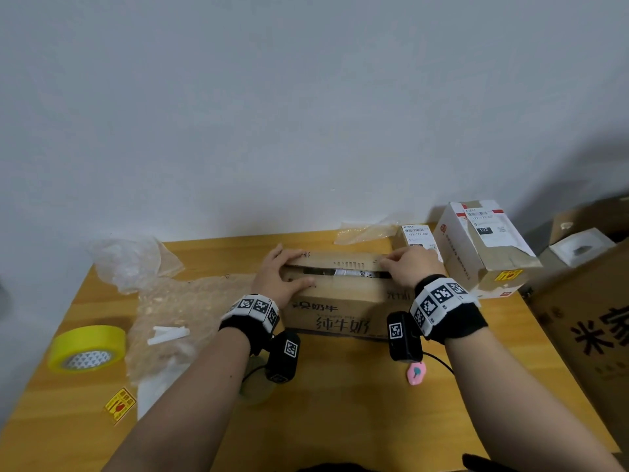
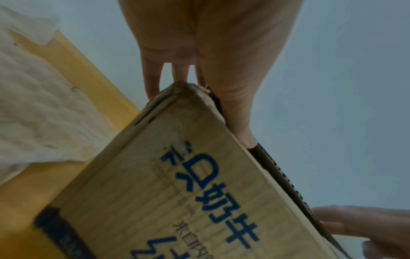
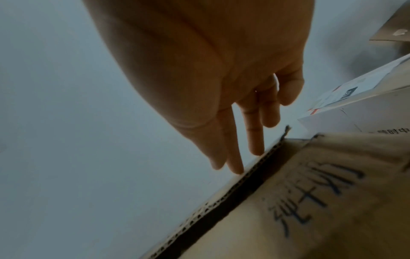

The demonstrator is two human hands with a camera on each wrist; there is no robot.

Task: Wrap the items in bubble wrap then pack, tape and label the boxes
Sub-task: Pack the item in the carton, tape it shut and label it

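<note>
A brown cardboard box (image 1: 340,308) with blue print stands mid-table, its two top flaps folded down with a narrow gap between them. Something dark and shiny (image 1: 347,272) shows through the gap. My left hand (image 1: 279,270) lies flat over the left end, fingers on the far flap, thumb on the near one. My right hand (image 1: 408,267) presses the far flap at the right end with straight fingers. The left wrist view shows the box's corner (image 2: 177,192) under my left fingers (image 2: 153,78). In the right wrist view, fingertips (image 3: 237,168) touch the flap edge (image 3: 255,168).
A yellow tape roll (image 1: 86,347), bubble wrap (image 1: 170,311), a clear bag (image 1: 129,260) and a fragile sticker (image 1: 119,405) lie left on the wooden table (image 1: 340,420). A labelled white box (image 1: 483,243) and small box (image 1: 417,236) stand back right. A large carton (image 1: 585,328) flanks the right edge.
</note>
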